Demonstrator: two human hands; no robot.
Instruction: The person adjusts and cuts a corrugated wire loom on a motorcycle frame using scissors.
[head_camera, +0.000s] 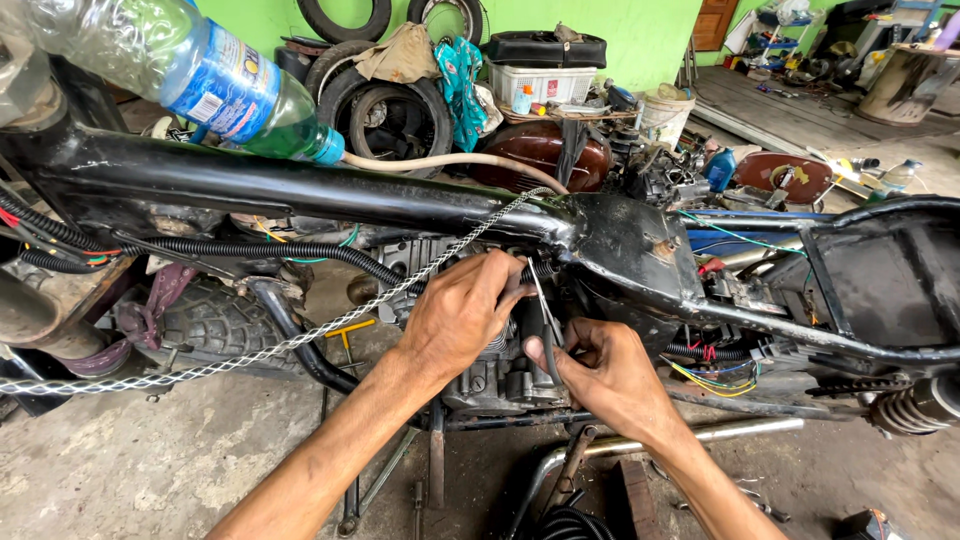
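At frame centre, my left hand (462, 318) pinches a thin metal rod (546, 312) while my right hand (607, 372) grips it beneath the black motorcycle frame (330, 195).

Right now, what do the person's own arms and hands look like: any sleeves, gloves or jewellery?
Both arms are bare up to the bottom edge of the picture, with no sleeves in view. The left hand and the right hand wear no gloves. No watch, ring or wristband shows on either. The fingers and knuckles look smudged with dark grime. Both forearms are lean.
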